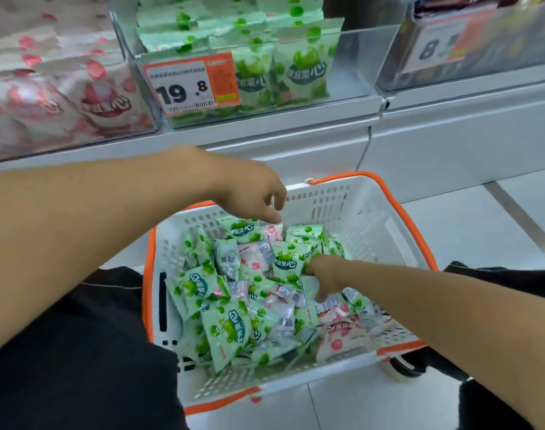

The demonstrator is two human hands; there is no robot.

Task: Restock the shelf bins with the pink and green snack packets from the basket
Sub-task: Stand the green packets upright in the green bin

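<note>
Your right hand [322,276] grips a green packet [288,263] in the basket [398,218]. Your left hand [259,197] hovers, fingers loosely curled; pink packet [274,232] just at its 6 o'clock.

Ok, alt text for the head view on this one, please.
Both hands reach into a white basket with orange trim, full of green and pink snack packets: the right hand grips a green packet, the left hand hovers above the pile. Behind, clear shelf bins hold green packets and pink packets.

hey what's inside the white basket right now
The basket holds a loose heap of green packets and pink packets. Both hands reach in. Lower layers and the floor are covered.
</note>
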